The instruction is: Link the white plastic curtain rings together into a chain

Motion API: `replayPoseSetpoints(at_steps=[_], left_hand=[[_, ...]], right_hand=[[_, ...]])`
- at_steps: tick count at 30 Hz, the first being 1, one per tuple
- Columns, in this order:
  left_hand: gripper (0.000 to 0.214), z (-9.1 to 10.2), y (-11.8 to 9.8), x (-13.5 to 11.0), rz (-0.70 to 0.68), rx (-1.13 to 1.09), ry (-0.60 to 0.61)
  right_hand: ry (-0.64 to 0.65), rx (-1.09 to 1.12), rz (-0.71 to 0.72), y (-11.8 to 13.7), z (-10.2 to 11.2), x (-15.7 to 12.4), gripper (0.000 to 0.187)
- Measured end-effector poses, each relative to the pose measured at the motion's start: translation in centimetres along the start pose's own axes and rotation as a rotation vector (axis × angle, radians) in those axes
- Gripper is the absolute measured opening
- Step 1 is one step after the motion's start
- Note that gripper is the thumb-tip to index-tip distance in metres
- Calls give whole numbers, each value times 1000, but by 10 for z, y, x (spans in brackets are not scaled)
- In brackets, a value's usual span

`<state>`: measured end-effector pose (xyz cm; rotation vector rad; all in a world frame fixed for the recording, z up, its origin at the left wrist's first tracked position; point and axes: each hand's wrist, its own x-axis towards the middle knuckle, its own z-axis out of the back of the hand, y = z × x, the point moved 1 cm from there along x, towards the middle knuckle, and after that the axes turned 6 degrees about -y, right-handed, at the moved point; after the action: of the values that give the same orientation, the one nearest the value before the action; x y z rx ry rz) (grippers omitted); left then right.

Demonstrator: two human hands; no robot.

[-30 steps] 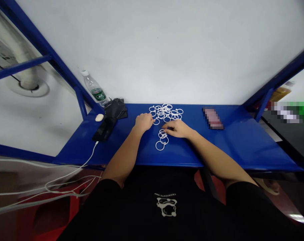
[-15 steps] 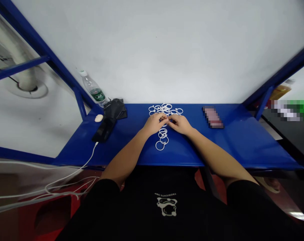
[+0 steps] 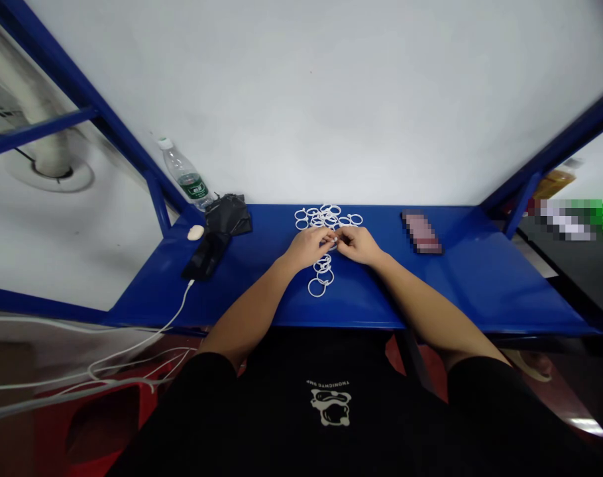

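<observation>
My left hand [image 3: 309, 246] and my right hand [image 3: 357, 245] meet over the blue tabletop, fingertips nearly touching. Between them they pinch a white ring [image 3: 333, 247], partly hidden by the fingers. Both hands are closed on it. A short chain of linked white rings [image 3: 317, 287] lies on the table below my hands, toward my body. Beyond my fingers is a loose pile of several more white rings [image 3: 330, 213], each with a small knob or eyelet on its rim. How the pinched ring joins the chain cannot be made out.
Left on the blue table [image 3: 262, 291] are a black phone [image 3: 207, 257] with a white cable [image 3: 185, 298], a black crumpled bag [image 3: 228, 215], a pale oval object [image 3: 195, 232] and a plastic bottle [image 3: 189, 179]. A blurred phone-like slab [image 3: 422, 232] lies right. A white wall rises behind.
My fingers have shifted slightly around the ring, and more of its white edge shows between them. The right fingers look more curled. The pile stays put.
</observation>
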<state>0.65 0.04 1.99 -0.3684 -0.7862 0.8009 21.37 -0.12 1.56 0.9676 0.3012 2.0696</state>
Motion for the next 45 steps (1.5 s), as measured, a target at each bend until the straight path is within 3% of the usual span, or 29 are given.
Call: replayPoseSetpoints(at_steps=[8,13,16,19,23,28,34,36,41,45], left_hand=[[19,0,-4,-1,-25,-28,60],[31,5,-2,1,9,25,18],[21,3,-3,0,-52,62,119],[13,-1,-9,-3,-106,64,284],[15,0,-17,-5,-48,31,355],[20,2,-21,-5,55,-68,345],[18,1,-13,-1,57,-42,152],[18,1,-11,0,59,19,140],[15,0,-9,-1,23,105,226],[16,-1,-9,-1,29,115,242]], right_hand=[[-4,1,28,-3,-1,0,12],[-117,-38,-65,-18,9,1,35],[-159,-164,-169,-37,16,2,40],[-121,-276,-285,-54,18,4,42],[-25,-338,-397,-61,18,4,43],[11,-320,-376,-54,18,5,39],[-56,-366,-339,-53,35,7,37],[-9,-401,-356,-58,43,7,36],[293,-403,-259,-69,52,3,31],[342,-376,-157,-64,49,3,14]])
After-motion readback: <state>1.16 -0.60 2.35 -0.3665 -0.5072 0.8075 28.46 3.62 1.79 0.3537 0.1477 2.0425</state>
